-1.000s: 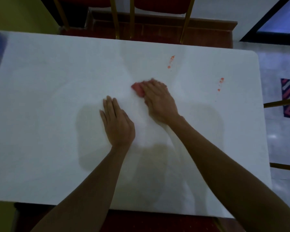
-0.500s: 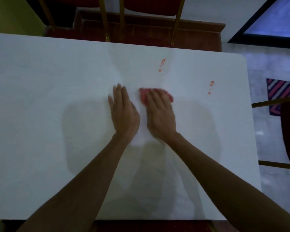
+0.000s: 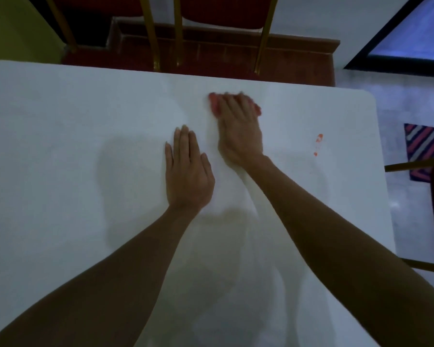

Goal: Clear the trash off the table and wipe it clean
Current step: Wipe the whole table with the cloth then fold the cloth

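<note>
Near the far edge of the table (image 3: 60,151), a little right of its middle: wiping with a red cloth (image 3: 213,106) under the right hand (image 3: 239,131). Hand laid flat on top, fingers rather straight and spread, not curled round the cloth; fingertips blurred, so nothing more to say of them. Only two red edges of the cloth showing, one left of the fingers and one right; the rest covered by the hand. Left hand (image 3: 189,171) also flat and wide on the bare table, holding nothing, just beside the right wrist, nearer to the body and apart from the cloth.

To do this step well: keep even pressure through the whole palm, so as not to let the cloth slip out or bunch. Move in overlapping strokes, then go toward the orange stain (image 3: 318,144), well apart to the right of the cloth and not yet touched. Lift the marks into the cloth, probably with a clean part of it, instead of smearing them wider. Use the left hand as support only. No trash seen on the table; apparently only wiping left to do.
</note>
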The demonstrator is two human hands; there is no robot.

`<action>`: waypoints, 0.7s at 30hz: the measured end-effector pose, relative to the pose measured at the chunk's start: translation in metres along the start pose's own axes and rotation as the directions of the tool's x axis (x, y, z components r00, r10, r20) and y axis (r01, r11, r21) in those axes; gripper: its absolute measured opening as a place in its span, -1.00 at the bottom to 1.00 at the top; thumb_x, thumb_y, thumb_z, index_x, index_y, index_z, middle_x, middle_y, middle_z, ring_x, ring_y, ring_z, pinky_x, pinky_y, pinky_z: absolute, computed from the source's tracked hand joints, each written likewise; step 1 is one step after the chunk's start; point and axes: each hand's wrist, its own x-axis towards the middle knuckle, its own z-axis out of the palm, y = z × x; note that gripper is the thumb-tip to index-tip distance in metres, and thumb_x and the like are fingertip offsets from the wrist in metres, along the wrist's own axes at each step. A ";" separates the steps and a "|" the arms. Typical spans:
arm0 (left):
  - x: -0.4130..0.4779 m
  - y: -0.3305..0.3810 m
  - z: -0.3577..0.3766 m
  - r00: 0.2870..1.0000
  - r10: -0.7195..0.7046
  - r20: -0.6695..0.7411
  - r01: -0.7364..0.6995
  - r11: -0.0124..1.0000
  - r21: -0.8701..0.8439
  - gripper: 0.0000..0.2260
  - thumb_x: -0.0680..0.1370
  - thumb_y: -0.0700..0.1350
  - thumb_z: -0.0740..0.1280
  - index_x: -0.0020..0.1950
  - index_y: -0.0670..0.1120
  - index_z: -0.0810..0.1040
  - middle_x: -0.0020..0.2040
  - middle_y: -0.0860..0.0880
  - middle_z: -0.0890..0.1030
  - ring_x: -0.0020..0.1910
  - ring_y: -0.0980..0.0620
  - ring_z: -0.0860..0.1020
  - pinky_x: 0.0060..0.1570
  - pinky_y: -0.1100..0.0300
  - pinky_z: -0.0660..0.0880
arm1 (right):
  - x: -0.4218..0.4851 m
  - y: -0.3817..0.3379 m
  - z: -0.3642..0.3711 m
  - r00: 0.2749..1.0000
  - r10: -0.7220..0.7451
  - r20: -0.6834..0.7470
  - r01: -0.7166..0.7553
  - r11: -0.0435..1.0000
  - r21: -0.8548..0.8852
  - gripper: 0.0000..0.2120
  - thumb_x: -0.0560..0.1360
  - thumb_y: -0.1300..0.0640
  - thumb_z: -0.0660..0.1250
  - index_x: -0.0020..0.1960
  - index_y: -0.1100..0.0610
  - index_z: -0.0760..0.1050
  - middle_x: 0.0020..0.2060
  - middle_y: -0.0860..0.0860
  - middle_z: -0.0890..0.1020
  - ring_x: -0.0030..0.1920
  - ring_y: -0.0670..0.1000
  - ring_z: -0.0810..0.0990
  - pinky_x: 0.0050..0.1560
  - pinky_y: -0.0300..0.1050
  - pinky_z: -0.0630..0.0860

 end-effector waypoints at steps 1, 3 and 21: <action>0.000 0.000 0.000 1.000 0.001 0.004 -0.001 1.000 0.003 -0.50 0.69 -0.05 -0.06 0.57 -0.27 0.17 0.60 -0.21 0.17 0.61 -0.13 0.07 0.55 -0.13 0.08 | -0.006 -0.002 0.000 0.986 -0.146 0.084 0.146 0.989 0.010 -0.49 0.66 0.17 0.13 0.59 0.12 0.18 0.57 0.07 0.25 0.61 0.14 0.07 0.61 0.13 -0.04; 0.000 0.000 -0.001 1.000 0.002 0.010 -0.002 1.000 0.001 -0.51 0.69 -0.06 -0.05 0.57 -0.28 0.18 0.60 -0.21 0.18 0.61 -0.13 0.07 0.55 -0.13 0.08 | -0.001 0.017 -0.006 0.955 -0.234 0.182 0.231 0.972 0.034 -0.50 0.68 0.09 0.11 0.61 0.08 0.15 0.59 0.04 0.20 0.62 0.08 0.03 0.60 0.04 -0.10; -0.006 0.039 -0.002 0.995 -0.080 0.058 0.088 0.982 -0.167 -0.52 0.67 -0.12 0.04 0.58 -0.25 0.17 0.62 -0.18 0.07 0.62 -0.10 0.00 0.59 -0.08 -0.08 | -0.074 0.170 -0.061 0.875 0.458 -0.154 -0.468 0.883 -0.036 -0.48 0.62 0.18 0.16 0.57 0.16 0.21 0.55 0.14 0.29 0.59 0.24 0.11 0.61 0.14 -0.05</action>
